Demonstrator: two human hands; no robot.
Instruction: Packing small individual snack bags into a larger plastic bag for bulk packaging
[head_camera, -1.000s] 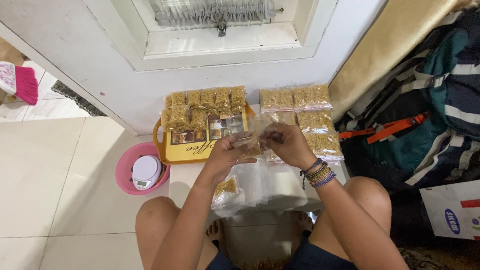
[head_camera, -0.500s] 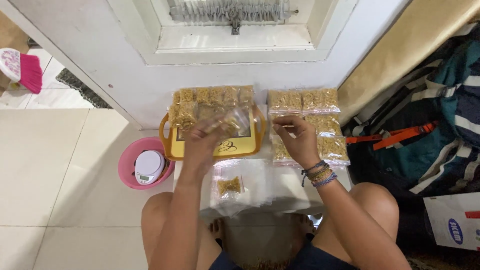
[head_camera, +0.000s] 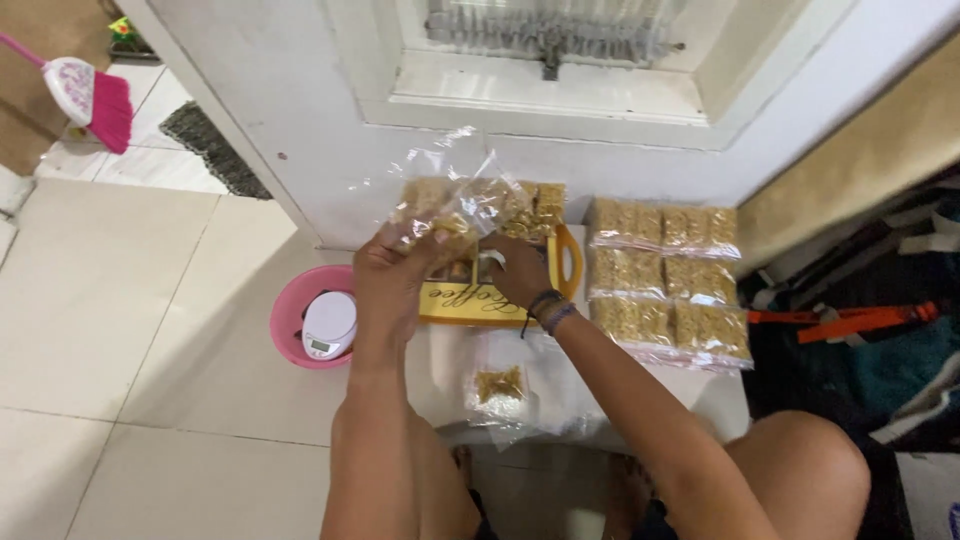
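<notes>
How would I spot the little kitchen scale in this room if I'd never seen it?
Start at the white door and look down to the tiled floor on its left side, beside the yellow tray of snack packets. There sits a round pink basin, and the scale lies inside it. It is the only white, rounded thing there, with a small display near its lower edge.

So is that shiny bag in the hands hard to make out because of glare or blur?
Both, in the head view: the clear bag held up by the left hand and right hand catches white glare and looks slightly smeared; the stacked packets read sharper under soft, even light with faint shadows.
</notes>
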